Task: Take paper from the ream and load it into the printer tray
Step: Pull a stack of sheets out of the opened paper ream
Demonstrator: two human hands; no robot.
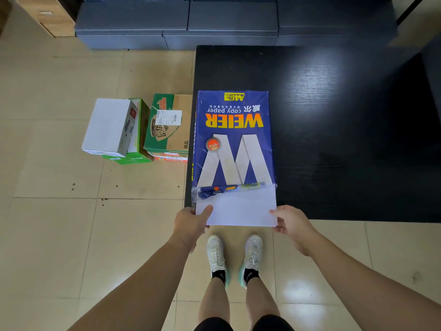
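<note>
A blue wrapped ream [235, 139] marked "WEIER copy paper" lies on the near left corner of a black table [334, 130]. Its near end is torn open, and a stack of white paper [241, 211] sticks out past the table edge. My left hand [191, 225] grips the stack's left near corner, thumb on top. My right hand [291, 223] holds the right near corner with its fingers curled around the edge. No printer or tray is in view.
Cardboard boxes stand on the tiled floor left of the table: a white one [108, 126] and green ones [167, 125]. Dark grey crates [176, 22] are stacked along the back. My feet in white shoes [235, 256] stand just under the paper.
</note>
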